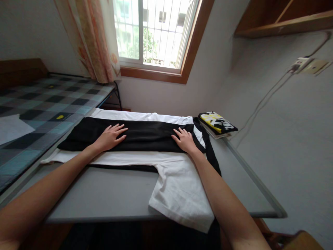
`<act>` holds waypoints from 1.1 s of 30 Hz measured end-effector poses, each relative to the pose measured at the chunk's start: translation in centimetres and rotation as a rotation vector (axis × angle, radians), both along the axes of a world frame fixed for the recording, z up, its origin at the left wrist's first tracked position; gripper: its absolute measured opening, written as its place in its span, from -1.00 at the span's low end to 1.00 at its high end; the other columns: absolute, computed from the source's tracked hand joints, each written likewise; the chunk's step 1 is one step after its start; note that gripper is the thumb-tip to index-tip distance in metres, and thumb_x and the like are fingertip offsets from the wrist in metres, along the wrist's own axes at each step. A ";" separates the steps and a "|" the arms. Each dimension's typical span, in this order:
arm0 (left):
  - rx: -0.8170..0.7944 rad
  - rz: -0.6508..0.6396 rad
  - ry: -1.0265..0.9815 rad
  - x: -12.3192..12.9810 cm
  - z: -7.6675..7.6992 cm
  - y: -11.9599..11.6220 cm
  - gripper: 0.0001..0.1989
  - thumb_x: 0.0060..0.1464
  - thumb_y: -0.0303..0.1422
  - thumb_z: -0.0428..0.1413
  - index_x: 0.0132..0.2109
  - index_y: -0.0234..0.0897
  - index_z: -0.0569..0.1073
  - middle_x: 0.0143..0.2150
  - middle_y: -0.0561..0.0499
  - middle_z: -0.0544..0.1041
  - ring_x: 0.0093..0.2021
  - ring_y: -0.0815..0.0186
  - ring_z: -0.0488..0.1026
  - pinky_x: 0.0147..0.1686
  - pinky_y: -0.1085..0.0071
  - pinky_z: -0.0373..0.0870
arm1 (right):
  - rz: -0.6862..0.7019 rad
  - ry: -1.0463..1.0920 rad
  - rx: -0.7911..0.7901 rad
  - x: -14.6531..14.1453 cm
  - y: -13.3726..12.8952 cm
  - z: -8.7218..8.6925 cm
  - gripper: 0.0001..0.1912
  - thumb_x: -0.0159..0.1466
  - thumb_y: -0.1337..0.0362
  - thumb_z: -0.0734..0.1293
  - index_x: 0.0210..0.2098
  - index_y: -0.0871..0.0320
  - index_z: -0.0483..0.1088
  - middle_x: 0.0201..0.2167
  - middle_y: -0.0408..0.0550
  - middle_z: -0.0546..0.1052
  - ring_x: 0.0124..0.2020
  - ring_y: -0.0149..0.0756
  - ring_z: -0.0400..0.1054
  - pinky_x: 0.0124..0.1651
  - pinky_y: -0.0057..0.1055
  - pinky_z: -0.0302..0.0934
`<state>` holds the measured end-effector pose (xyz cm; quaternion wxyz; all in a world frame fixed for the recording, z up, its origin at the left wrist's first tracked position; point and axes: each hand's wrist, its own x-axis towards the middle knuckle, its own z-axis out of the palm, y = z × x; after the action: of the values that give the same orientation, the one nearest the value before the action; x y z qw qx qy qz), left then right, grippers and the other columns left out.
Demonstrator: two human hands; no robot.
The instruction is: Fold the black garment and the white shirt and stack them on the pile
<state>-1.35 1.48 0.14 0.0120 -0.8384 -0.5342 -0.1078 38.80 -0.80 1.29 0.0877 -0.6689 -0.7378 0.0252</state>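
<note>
A long strip of folded black cloth [148,137] lies across a white T-shirt [179,191] on the grey table. My left hand [110,136] rests flat on the strip's left half, fingers spread. On its right end lies my right hand [184,139], also flat with the fingers apart. One white sleeve hangs toward the table's front edge, beside my right forearm. Black fabric [214,158] shows past the white shirt's collar at the right, and a thin black edge shows below its near side. How the black cloth joins underneath is hidden.
Folded clothes [217,123] in black, yellow and white sit at the table's back right corner. A bed with a checked cover [75,100] adjoins on the left, with white paper [14,128] on it. The grey table [117,194] meets the wall at right; cords [262,97] hang there.
</note>
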 end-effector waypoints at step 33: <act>0.011 0.005 0.009 0.0 -0.1 0.1 -0.42 0.34 -0.04 -0.14 0.37 -0.11 0.35 0.46 -0.04 0.24 0.48 0.07 0.09 0.42 0.00 0.00 | 0.000 0.017 -0.007 -0.1 -0.1 0.2 -0.43 0.50 -0.01 0.13 0.42 0.04 0.22 0.47 0.09 0.16 0.47 0.02 0.00 0.45 0.04 -0.14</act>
<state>-1.40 1.56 0.01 0.0195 -0.8373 -0.5358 -0.1070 38.72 -0.90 1.50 0.0915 -0.6690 -0.7368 0.0336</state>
